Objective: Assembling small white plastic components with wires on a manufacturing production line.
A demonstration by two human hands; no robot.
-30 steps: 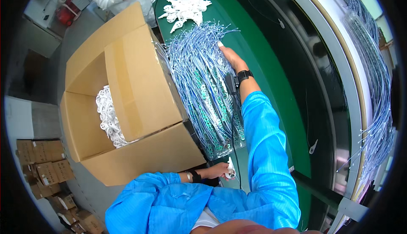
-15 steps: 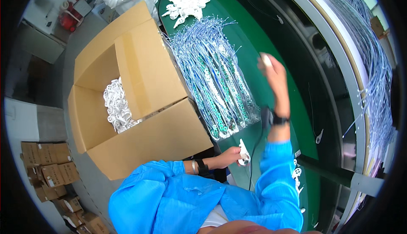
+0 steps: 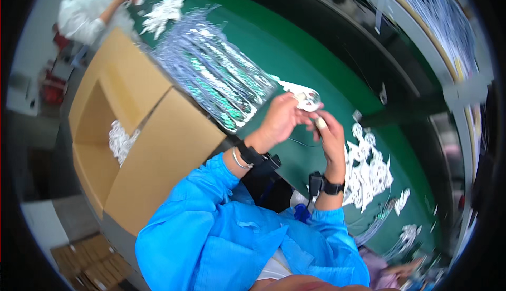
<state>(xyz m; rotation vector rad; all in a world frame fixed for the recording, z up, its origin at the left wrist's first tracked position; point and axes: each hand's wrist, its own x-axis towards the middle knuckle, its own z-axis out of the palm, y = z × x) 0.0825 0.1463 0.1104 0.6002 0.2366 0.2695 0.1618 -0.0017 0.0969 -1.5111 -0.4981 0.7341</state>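
My left hand [image 3: 282, 116] grips a white plastic part [image 3: 308, 100] with a round, wheel-like end and a tapering arm, held up over the green table. Close below that round end is my right hand [image 3: 331, 138], its fingers bent together and a pale cover on one fingertip. Whatever those fingers pinch, if anything, is too blurred to make out. Behind my left hand lies a wide bundle of blue-grey wires with green and white rings [image 3: 211, 70]. A heap of similar white parts [image 3: 366, 175] spreads on the table beside my right wrist.
A large open cardboard box [image 3: 163, 159] with white parts [image 3: 122, 141] inside stands at the left. At the far end, a person in white [image 3: 84, 14] works by another white pile [image 3: 162, 14]. A metal frame [image 3: 466, 88] runs along the right. Another person's arm [image 3: 403, 269] shows at lower right.
The view has turned to the right. My left hand has risen from beside the box with the white part. My right hand has come back from over the table to meet it.
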